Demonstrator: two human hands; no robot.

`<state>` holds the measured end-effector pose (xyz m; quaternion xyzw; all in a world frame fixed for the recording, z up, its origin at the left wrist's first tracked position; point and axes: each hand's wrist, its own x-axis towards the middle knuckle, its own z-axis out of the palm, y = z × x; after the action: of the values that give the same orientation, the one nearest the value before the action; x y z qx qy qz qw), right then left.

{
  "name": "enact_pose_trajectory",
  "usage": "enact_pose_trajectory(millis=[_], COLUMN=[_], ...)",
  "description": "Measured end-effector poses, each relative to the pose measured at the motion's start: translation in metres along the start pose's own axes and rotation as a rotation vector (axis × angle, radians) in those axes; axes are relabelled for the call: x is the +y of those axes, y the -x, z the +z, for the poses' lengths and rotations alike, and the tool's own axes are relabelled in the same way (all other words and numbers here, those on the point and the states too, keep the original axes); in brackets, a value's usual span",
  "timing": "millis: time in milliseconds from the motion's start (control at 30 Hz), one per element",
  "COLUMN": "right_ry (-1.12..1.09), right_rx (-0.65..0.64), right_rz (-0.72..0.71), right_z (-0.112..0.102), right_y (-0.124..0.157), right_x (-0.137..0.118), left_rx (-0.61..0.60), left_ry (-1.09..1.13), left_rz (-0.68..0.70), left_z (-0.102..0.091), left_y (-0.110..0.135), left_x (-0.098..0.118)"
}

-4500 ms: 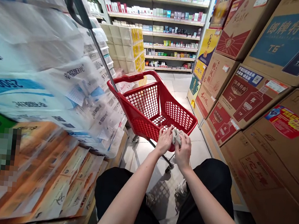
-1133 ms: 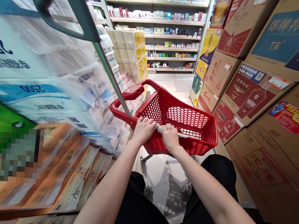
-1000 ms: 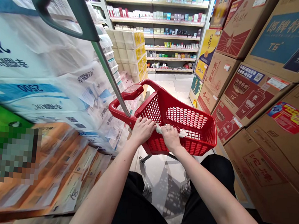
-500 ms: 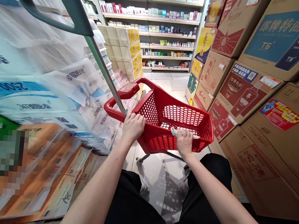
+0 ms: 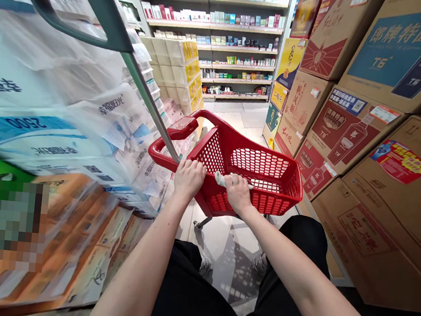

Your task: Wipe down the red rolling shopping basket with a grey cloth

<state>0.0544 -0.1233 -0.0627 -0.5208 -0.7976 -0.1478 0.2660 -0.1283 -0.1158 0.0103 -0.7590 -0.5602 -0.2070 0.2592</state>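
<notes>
In the head view a red plastic shopping basket on wheels [image 5: 282, 162] stands in front of my legs, with slotted sides and a long metal pull rod [image 5: 152, 107]. My left hand [image 5: 189, 178] is closed over the near rim of the basket, close to the foot of the rod. To its right, my right hand [image 5: 238, 194] presses a whitish cloth [image 5: 220, 179] onto the same rim, fingers wrapped over it. Part of the cloth sticks out on both sides of the hand. Little shows inside the basket beyond its slotted floor.
White plastic-wrapped paper packs [image 5: 98, 117] are stacked on my left, above orange packs [image 5: 57, 242]. Cardboard cartons [image 5: 374, 159] rise on my right. Shelves of small boxed goods [image 5: 215, 27] stand across the far end of the tiled floor [image 5: 250, 114].
My right hand has slid left along the near rim with the cloth, towards my left hand. My left hand keeps its hold on the rim. The view has shifted slightly.
</notes>
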Motion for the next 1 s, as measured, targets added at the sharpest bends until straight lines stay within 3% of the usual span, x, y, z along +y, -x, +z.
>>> enact_pose_trajectory(millis=[200, 333, 500, 700, 767, 867, 1000], right_ry=[0.112, 0.124, 0.106, -0.037, -0.067, -0.093, -0.063], right_rx=[0.034, 0.057, 0.074, 0.081, 0.076, 0.045, 0.023], right_rz=[0.062, 0.148, 0.338, 0.217, 0.192, 0.069, -0.038], right_z=[-0.007, -0.015, -0.012, 0.002, 0.003, 0.002, -0.002], right_y=[0.064, 0.080, 0.055, 0.003, -0.007, -0.007, 0.018], right_x=[0.082, 0.111, 0.093, 0.014, -0.001, 0.006, 0.056], left_rx=[0.004, 0.005, 0.010, 0.012, -0.007, -0.032, -0.034], left_ry=[0.020, 0.043, 0.050, 0.047, 0.056, 0.078, 0.075], left_rz=[-0.010, -0.003, -0.027, -0.028, -0.026, -0.016, 0.012], left_z=[0.001, -0.002, -0.004, -0.007, -0.009, -0.011, -0.013], left_y=[0.000, -0.001, -0.001, -0.003, -0.003, -0.002, 0.001], left_x=[-0.004, 0.005, 0.025, 0.045, 0.046, 0.041, 0.032])
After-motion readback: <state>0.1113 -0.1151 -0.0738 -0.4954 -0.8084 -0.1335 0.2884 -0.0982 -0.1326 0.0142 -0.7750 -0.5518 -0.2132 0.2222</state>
